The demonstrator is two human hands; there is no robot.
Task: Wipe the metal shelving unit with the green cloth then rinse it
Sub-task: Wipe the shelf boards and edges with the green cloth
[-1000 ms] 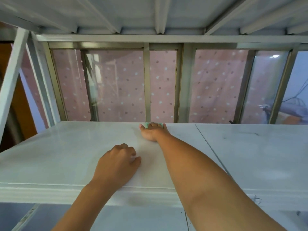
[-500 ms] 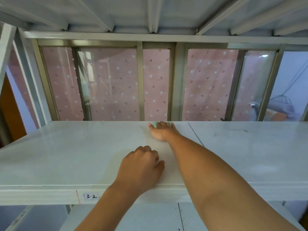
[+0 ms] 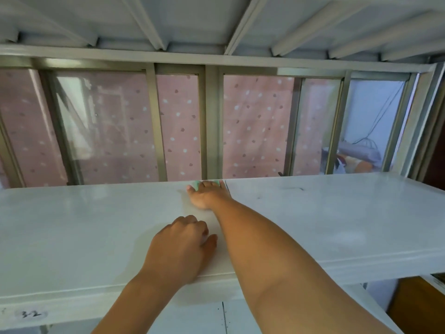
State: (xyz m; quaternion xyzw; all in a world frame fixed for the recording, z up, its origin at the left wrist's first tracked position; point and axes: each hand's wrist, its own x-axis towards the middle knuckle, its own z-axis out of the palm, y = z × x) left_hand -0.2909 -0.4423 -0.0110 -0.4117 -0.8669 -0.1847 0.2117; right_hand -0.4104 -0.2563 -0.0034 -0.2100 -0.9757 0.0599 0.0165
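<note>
"Hands first: what do we record?"
"We find the right hand [image 3: 207,196] flat, palm down, pressing the cloth [image 3: 196,184] at the back edge of the shelf [image 3: 72,225], by the seam [image 3: 228,189]. The left hand [image 3: 180,247] rests fisted near the front lip, holding nothing."
"Our advice for the wipe?"
"Even pressure, we judge, in overlapping strokes from back to front. Then the right panel, where a dark mark [image 3: 292,189] shows; dirt or scratch, we cannot tell."
"Any writing?"
"Only '3-2' [image 3: 31,314], handwritten on the lip."

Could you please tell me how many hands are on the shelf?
2. The left hand rests, fingers curled, near the front of the shelf; the right hand presses the green cloth at its back edge.
</note>
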